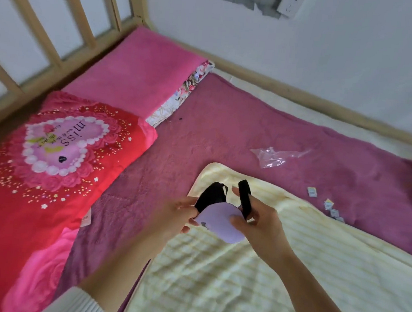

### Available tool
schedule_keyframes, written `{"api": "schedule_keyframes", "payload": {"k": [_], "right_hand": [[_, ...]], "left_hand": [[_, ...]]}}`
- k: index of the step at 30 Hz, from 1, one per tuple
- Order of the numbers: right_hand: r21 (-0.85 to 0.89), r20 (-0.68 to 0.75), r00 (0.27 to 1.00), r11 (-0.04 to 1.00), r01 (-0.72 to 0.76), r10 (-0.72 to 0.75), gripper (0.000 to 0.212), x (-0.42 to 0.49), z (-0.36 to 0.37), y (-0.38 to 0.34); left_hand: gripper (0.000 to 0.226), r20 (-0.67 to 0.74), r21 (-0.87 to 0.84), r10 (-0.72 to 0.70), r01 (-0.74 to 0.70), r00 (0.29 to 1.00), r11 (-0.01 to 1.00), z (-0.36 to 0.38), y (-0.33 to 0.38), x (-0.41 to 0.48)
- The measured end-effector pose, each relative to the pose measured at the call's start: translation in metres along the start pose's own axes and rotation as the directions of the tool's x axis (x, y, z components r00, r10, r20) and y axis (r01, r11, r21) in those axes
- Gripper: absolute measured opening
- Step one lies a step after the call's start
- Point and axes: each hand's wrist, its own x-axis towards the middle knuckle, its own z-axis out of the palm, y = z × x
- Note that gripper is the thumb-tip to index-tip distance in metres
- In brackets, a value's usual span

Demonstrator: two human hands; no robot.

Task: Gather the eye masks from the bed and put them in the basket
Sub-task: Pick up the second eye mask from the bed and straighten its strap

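Both hands hold eye masks above the bed. A lilac eye mask (221,224) with a black strap (245,197) is pinched between my left hand (172,218) and my right hand (259,227). A black eye mask (211,195) sticks up behind it, gripped at its lower edge by my left fingers. The strap loops up over my right fingers. They hang over a pale yellow striped blanket (250,286). No basket is in view.
A magenta fleece sheet (252,135) covers the bed. A red heart-print pillow (34,177) and a pink pillow (138,68) lie at left by wooden rails. A clear plastic bag (274,156) and small paper tags (330,208) lie at right.
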Motion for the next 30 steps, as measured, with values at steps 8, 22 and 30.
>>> {"api": "schedule_keyframes", "payload": {"k": [8, 22, 30], "right_hand": [[0.307, -0.029, 0.993, 0.945, 0.115, -0.111, 0.023, -0.139, -0.07, -0.061], [0.16, -0.224, 0.93, 0.931, 0.329, -0.291, 0.018, -0.256, -0.129, -0.114], [-0.308, -0.178, 0.898, 0.889, 0.338, -0.403, 0.066, -0.266, -0.155, -0.129]], "left_hand": [[0.036, -0.02, 0.01, 0.093, -0.093, 0.995, 0.996, 0.068, 0.029, -0.169], [0.027, 0.321, 0.218, 0.283, -0.361, 0.904, 0.907, 0.118, 0.076, -0.302], [0.016, 0.361, 0.434, 0.392, -0.524, 0.846, 0.733, 0.107, 0.088, -0.319]]}}
